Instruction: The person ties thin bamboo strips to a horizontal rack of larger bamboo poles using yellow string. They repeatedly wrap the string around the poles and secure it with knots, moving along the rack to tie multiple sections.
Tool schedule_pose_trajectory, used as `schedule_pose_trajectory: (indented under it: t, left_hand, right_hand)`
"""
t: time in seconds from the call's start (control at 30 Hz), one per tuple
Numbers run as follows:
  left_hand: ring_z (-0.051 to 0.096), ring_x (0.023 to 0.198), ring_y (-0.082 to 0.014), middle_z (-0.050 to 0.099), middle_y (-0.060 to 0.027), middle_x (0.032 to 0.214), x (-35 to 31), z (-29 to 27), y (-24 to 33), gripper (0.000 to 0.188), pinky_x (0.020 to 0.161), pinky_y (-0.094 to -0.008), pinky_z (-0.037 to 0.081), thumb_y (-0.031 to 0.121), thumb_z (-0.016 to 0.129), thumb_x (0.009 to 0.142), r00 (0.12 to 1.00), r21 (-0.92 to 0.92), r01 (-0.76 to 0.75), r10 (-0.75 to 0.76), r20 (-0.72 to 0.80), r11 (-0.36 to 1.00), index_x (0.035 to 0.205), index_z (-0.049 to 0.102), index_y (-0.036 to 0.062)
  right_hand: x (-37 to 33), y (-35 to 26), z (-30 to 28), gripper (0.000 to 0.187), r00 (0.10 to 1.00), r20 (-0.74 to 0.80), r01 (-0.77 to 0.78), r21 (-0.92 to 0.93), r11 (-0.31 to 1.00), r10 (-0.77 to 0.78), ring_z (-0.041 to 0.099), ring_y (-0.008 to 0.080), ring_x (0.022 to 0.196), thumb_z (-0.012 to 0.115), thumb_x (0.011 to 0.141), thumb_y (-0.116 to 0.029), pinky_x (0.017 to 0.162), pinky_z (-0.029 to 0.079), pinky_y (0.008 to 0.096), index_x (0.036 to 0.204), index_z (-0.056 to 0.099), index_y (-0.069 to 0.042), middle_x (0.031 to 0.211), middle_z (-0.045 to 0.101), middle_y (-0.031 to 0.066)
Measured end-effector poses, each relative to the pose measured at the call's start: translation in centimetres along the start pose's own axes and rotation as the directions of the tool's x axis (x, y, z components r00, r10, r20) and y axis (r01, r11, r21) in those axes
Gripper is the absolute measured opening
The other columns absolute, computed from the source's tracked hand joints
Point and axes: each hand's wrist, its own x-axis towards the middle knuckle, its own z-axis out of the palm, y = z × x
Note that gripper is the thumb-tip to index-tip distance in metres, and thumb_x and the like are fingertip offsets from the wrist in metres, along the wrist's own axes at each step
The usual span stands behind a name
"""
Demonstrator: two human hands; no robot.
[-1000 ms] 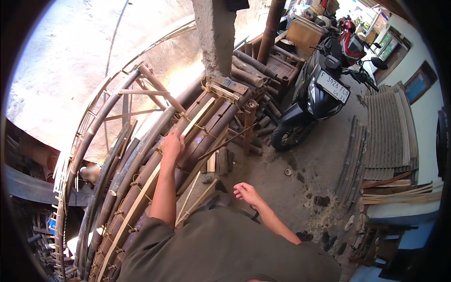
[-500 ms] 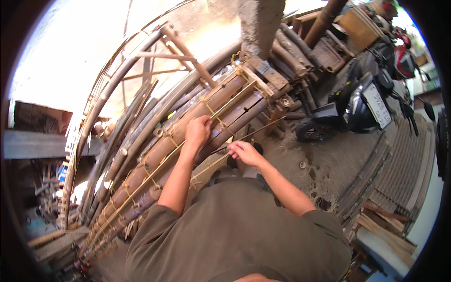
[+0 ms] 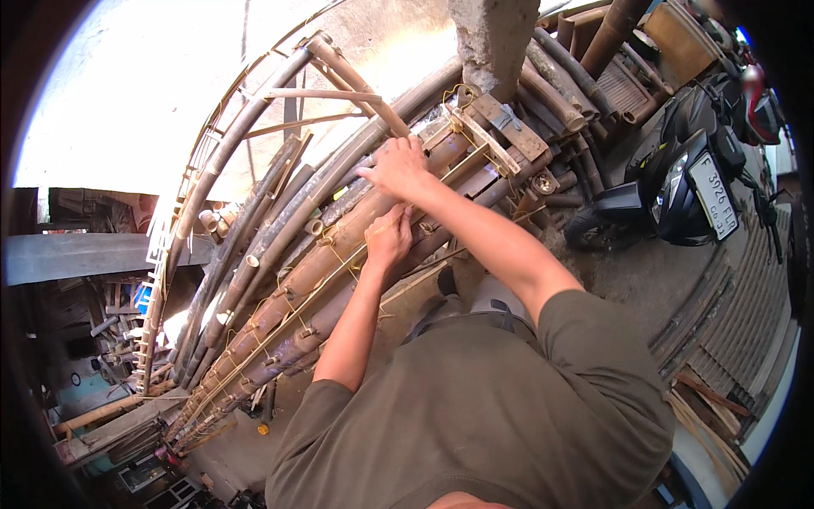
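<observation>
Two long brown bamboo poles (image 3: pixel 314 265) lie side by side on a slant before me, bound at intervals with yellow cord loops. A thin pale bamboo strip (image 3: pixel 289 326) runs along between them. My left hand (image 3: pixel 389 237) is closed, its fingertips pinched at the strip, and covers part of it. Just beyond it, my right hand (image 3: pixel 401 166) reaches across over the far pole. Its fingers are bent downward with the thumb apart, and whatever they grip is hidden. At the upper end of the poles sits a small wooden frame (image 3: pixel 483 140) with yellow cord around it.
More bamboo poles (image 3: pixel 292 204) lie alongside on the far side, beneath a curved bamboo frame (image 3: pixel 229 127). A concrete post (image 3: pixel 494 47) stands beyond the wooden frame. A parked motorcycle (image 3: pixel 678 195) is at right, near stacked slats (image 3: pixel 738 314). Stacked timber lies at lower left.
My right hand has moved up and left, from the near side of the poles to over the far pole. My left hand stays at the strip. The view has shifted a little.
</observation>
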Motion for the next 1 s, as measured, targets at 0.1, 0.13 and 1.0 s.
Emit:
schedule_pose_trajectory:
  t: [0.1, 0.13, 1.0]
  left_hand:
    - [0.066, 0.076, -0.0461, 0.068, -0.023, 0.08, -0.2, -0.4, -0.9, 0.026, 0.067, -0.0568, 0.05, 0.034, 0.049, 0.1, 0.998, 0.003, 0.029, -0.029, 0.047, 1.0, 0.104, 0.067, 0.0145]
    - [0.066, 0.075, -0.0459, 0.068, -0.0228, 0.08, -0.3, -0.5, -1.2, 0.026, 0.067, -0.0566, 0.05, 0.034, 0.049, 0.1, 0.999, -0.016, 0.041, -0.041, 0.025, 0.999, 0.104, 0.066, 0.0145]
    - [0.066, 0.096, -0.0396, 0.07, -0.021, 0.096, 11.5, 3.3, 10.1, 0.032, 0.082, -0.0547, 0.045, 0.034, 0.054, 0.095, 0.924, -0.165, 0.122, -0.052, 0.378, 0.979, 0.097, 0.065, 0.0039]
  right_hand:
    - [0.3, 1.3, -0.7, 0.036, 0.978, 0.206, -0.082, 0.425, 0.901, -0.008, 0.068, 0.0333, 0.087, 0.045, 0.099, -0.035, 0.072, 0.051, 0.0386, 0.096, 0.073, -0.013, 0.092, 0.071, 0.0144]
    - [-0.3, 0.0, -4.0, 0.037, 0.974, 0.227, -0.172, 0.724, 0.668, 0.004, 0.067, 0.0319, 0.087, 0.044, 0.1, -0.033, 0.074, 0.051, 0.0377, 0.092, 0.072, -0.01, 0.093, 0.071, 0.0148]
    - [-22.4, 12.3, 1.5, 0.036, 0.521, 0.598, 0.339, 0.51, -0.79, 0.609, 0.055, 0.0178, 0.102, 0.057, 0.095, -0.037, 0.095, 0.044, 0.0386, 0.125, 0.056, -0.016, 0.105, 0.059, -0.0023]
